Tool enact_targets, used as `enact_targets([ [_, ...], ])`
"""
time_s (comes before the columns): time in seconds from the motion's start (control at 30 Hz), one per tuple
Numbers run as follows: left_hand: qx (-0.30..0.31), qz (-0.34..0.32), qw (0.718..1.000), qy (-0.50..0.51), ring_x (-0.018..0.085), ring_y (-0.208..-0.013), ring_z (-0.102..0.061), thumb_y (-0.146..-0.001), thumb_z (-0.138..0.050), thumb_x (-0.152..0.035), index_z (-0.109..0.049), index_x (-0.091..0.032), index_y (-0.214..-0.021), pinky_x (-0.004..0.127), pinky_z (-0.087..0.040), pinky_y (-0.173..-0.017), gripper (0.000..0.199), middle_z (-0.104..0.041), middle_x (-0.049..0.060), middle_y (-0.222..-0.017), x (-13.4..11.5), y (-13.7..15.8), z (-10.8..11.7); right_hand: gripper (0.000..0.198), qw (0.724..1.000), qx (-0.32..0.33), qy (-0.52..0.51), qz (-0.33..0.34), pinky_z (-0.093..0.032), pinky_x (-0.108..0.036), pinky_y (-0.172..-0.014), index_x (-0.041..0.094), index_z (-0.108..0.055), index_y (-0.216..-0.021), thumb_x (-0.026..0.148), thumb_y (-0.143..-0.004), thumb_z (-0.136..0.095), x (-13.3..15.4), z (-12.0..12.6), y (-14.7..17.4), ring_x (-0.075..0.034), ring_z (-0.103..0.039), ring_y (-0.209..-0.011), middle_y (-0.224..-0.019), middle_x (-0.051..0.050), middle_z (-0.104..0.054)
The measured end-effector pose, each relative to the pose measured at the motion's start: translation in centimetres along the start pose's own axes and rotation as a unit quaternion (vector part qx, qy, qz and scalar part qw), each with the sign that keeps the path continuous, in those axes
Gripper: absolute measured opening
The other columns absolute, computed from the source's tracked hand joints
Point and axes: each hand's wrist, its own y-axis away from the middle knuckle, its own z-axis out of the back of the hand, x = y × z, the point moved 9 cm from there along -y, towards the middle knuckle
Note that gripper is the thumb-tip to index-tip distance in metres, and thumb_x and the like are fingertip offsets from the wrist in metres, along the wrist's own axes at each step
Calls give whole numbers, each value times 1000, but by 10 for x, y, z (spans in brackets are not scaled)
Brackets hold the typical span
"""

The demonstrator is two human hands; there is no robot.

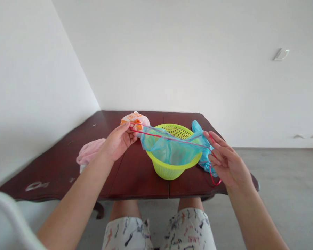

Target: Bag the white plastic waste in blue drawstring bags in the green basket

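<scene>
Blue drawstring bag [169, 154] stretched between my left hand [120, 141] and right hand [228, 161], both pinching its red cord [151, 134]; I couldn't read the orange-printed plastic bag [144, 120] at eleven o'clock.

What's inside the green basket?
The left hand and right hand stretch a blue bag over the basket. Its far side shows; the bottom is covered, so I can't tell.

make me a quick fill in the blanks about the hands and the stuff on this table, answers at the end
Stretched by its red cord between the left hand and right hand, the thin bag is ____ in colour.
The pink bundle lies nearer the ____ hand.
On the table, the basket stands to the picture's ____ of that bundle.
Missing words: blue; left; right.
</scene>
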Motion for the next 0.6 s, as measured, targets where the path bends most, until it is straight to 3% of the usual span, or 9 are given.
enact_targets([
  [0.2, 12, -10, 1000, -6, 10, -66, -71, -101, -93, -28, -73, -15, -92, 22, -66, -65, 26, -74, -1, -85, -3, 3, -1, 57, 999, 33, 34, 9, -40, -8, -36, 34, -82, -145, 13, -92, -90, 1, -9, 7, 1, -19, -46, -161, -10, -81],
  [0.27, 17, -13, 1000, 5, 9, -66, -69, -99, -95, -28, -72, -16, -92, 21, -65, -64, 27, -72, -2, -84, -4, 5, -3, 58, 998, 16, 36, 43, -58, -13, -48, 37, -83, -142, 10, -92, -85, 5, -4, 5, 1, -26, -45, -163, -5, -80],
  [0.33, 24, -13, 1000, 14, 9, -65, -66, -98, -96, -28, -71, -16, -92, 21, -63, -63, 28, -69, -3, -83, -5, 7, -6, 53, 997, -10, 21, 74, -76, -27, -77, 38, -86, -135, 9, -91, -81, 9, 5, 1, -1, -41, -49, -163, 0, -79],
  [0.4, 26, -16, 999, 15, 8, -64, -63, -98, -96, -29, -70, -17, -91, 20, -60, -62, 29, -66, -4, -81, -6, 10, -8, 46, 996, -33, -3, 87, -77, -38, -103, 35, -89, -127, 11, -89, -79, 11, 15, -3, -5, -55, -59, -162, 1, -80],
  [0.43, 25, -18, 999, 11, 8, -63, -61, -98, -96, -29, -69, -17, -91, 20, -59, -61, 30, -64, -4, -81, -6, 11, -9, 44, 995, -40, -16, 88, -76, -40, -109, 34, -89, -125, 12, -88, -79, 12, 20, -5, -6, -60, -64, -162, 1, -80],
  [0.53, 28, -18, 999, -3, 7, -61, -56, -98, -96, -31, -68, -17, -88, 20, -57, -59, 33, -63, -4, -81, -6, 12, -9, 44, 994, -51, -40, 90, -76, -41, -109, 33, -89, -124, 11, -87, -83, 13, 32, -11, -8, -65, -70, -162, 0, -80],
  [0.6, 39, -11, 999, -12, 7, -60, -54, -97, -97, -33, -67, -17, -87, 21, -57, -59, 35, -62, -5, -80, -4, 14, -9, 43, 993, -60, -45, 96, -78, -36, -100, 32, -88, -124, 11, -87, -89, 15, 39, -14, -7, -63, -67, -157, -1, -83],
])
